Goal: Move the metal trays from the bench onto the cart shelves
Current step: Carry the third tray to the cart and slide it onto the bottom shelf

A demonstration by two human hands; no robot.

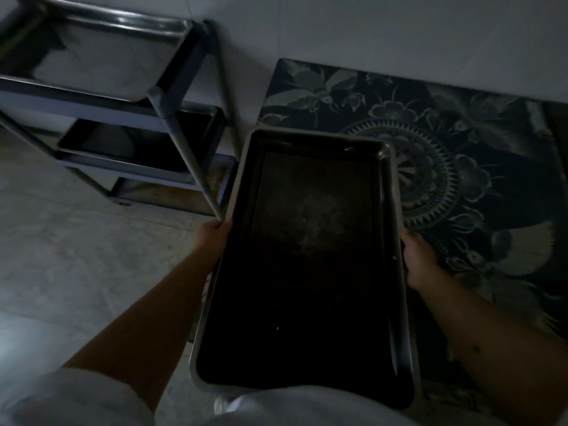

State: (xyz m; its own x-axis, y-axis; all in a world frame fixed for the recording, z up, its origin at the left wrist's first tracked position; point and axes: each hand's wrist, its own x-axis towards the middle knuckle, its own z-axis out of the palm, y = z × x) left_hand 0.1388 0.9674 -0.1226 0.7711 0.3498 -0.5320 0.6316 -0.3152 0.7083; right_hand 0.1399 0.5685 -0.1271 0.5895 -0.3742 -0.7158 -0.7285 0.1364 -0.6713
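Observation:
I hold a large dark rectangular metal tray (310, 259) in front of me, long side pointing away. My left hand (213, 238) grips its left rim and my right hand (418, 262) grips its right rim. The tray hangs over the edge of the bench (479, 167), which is covered with a dark patterned cloth. To the left stands the metal cart (172, 118). A shiny tray (101, 56) lies on its top shelf and a dark tray (138, 142) on the middle shelf. The bottom shelf (172, 192) shows bare surface.
A pale wall (368, 32) runs behind the cart and bench. Light tiled floor (76, 256) spreads at the left. The scene is dim. White clothing fills the bottom edge.

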